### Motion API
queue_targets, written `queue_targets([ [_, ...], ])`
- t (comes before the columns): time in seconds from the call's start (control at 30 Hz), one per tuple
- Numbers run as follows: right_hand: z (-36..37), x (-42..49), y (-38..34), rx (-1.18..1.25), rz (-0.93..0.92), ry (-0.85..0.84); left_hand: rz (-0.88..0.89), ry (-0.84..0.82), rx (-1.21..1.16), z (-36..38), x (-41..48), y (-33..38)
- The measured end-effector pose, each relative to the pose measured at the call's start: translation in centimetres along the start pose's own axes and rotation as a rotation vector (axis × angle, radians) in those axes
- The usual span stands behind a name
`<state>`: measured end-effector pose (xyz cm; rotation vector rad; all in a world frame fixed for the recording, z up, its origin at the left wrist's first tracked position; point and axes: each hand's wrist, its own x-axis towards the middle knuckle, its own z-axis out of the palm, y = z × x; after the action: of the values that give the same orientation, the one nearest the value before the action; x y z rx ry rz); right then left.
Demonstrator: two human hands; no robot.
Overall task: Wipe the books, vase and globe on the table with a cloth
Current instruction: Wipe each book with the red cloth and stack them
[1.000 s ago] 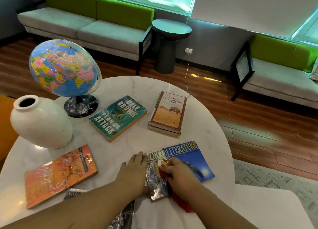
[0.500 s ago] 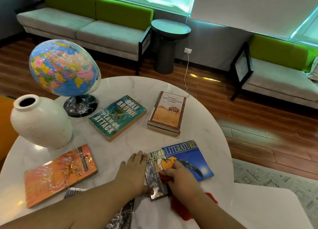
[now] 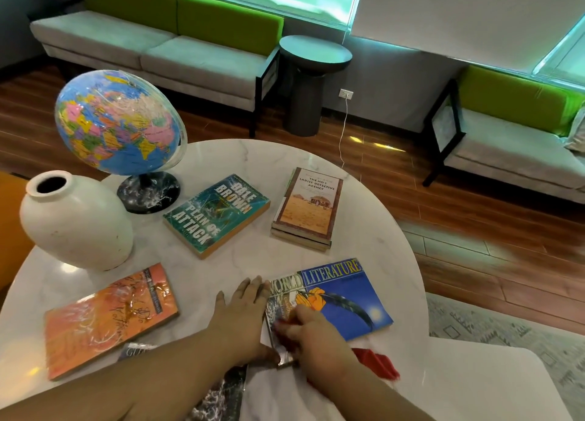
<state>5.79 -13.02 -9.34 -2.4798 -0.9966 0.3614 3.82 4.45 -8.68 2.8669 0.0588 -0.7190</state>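
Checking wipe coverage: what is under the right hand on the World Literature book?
The right hand presses a red cloth onto the World Literature book; red shows at its fingertips and trails behind the wrist. The cover beneath the palm is hidden.

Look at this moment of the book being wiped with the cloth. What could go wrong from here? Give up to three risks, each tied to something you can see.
1. The World Literature book lies near the table edge; a hard wipe toward the right could push it off.
2. The left hand lies flat beside the book, only at its edge, so the book may slide or turn.
3. The red cloth trails behind the right hand, so little of it may meet the cover.
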Motion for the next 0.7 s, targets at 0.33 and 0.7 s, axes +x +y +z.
queue_targets([
  [0.33,-2.9,-1.4,5.2,-0.099,0.285,0.19,0.009,-0.029,-0.034,-0.1,0.1,-0.1],
  [0.7,-2.8,-3.1,6.2,-0.033,0.354,0.17,-0.022,-0.019,-0.014,-0.1,0.0,0.2],
])
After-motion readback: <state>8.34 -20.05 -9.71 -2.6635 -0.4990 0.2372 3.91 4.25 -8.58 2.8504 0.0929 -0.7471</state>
